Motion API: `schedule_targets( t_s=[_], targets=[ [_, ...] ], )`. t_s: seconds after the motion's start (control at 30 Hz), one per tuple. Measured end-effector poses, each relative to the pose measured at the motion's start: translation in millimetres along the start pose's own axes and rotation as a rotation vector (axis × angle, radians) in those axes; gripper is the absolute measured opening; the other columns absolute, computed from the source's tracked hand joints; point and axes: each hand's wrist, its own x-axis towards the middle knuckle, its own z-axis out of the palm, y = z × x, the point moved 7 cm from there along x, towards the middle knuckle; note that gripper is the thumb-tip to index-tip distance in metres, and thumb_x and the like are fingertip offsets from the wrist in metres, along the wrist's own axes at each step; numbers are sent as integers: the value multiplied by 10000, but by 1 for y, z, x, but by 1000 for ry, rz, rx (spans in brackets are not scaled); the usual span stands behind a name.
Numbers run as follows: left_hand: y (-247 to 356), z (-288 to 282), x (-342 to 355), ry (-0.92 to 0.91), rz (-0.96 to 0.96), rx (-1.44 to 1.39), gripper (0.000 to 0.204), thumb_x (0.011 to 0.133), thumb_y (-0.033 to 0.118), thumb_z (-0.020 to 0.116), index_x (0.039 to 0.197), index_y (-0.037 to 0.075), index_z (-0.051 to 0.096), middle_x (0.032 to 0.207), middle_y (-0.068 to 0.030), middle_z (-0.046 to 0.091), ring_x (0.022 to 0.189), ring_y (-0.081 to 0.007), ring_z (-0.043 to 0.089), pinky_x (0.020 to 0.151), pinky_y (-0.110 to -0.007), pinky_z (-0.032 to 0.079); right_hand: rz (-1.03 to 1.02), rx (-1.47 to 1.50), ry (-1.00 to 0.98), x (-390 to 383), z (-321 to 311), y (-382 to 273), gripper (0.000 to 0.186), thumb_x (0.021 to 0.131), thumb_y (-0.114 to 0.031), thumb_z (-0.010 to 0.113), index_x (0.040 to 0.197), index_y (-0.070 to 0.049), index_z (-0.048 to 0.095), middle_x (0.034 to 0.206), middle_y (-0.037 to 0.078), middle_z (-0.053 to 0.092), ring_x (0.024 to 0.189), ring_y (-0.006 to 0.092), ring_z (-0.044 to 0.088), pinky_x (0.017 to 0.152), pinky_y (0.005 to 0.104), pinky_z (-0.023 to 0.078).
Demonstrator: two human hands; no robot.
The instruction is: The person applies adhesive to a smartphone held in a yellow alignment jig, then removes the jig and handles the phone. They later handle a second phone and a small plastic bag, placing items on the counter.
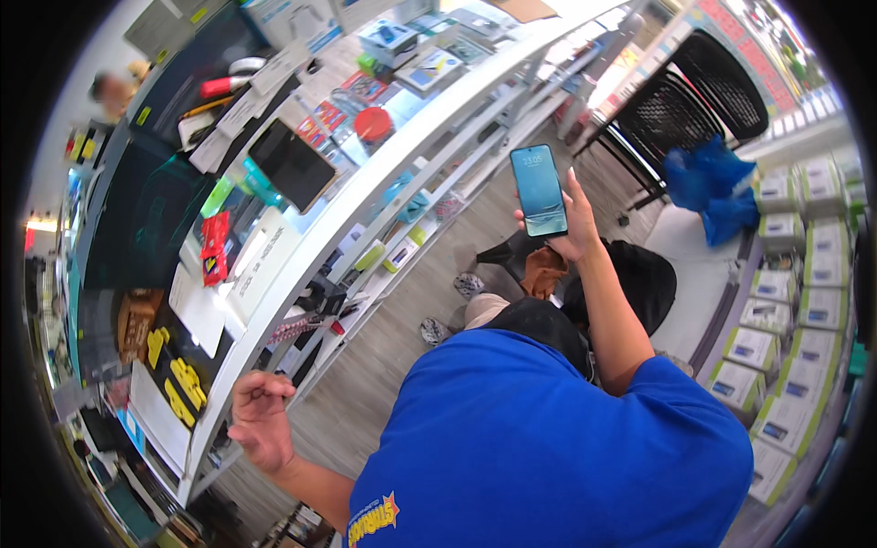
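Along the right wall stand rows of white boxes with green edges [776,315], stacked on shelves; on the white counter [365,196] to my left lie flat packages in blue and white [429,68], a red round lid [373,121], a dark tablet [292,164], a red packet [215,247] and yellow tags on a black mat [183,379]; blue bags [708,183] sit by a black mesh chair [703,91]. My right hand [571,233] grips a phone [539,190] upright — screen lit blue, facing me — raised above my knees; my left hand [260,420] hangs empty, fingers loosely curled, near the counter edge — well apart from the phone.
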Motion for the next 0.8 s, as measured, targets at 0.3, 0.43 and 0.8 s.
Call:
schedule_targets(
  t_s=[0.3,0.43,0.8],
  targets=[
    [-23,57,-23,102,-165,-14,913,850,729,636,1306,-56,540,1110,-163,655,1033,-262,627,956,-409,476,159,-502,-23,165,-5,15,597,1070,-502,410,1361,2,542,1201,170,687,944,322,723,846,438,588],
    [-30,85,-20,184,-176,-19,896,863,711,633,1315,-58,542,1107,-161,664,1051,-263,624,964,-411,469,146,-349,31,265,-30,37,483,1049,-400,478,1325,-11,556,1206,129,681,1041,339,685,921,428,554],
    [-27,92,-17,586,-18,-227,1073,933,837,170,1552,-22,340,1500,-175,494,1255,-268,549,1095,-400,373,-245,-1107,-187,355,-44,24,546,1010,-378,530,1430,-30,522,1359,150,600,1255,275,555,1067,413,432]
  ],
)
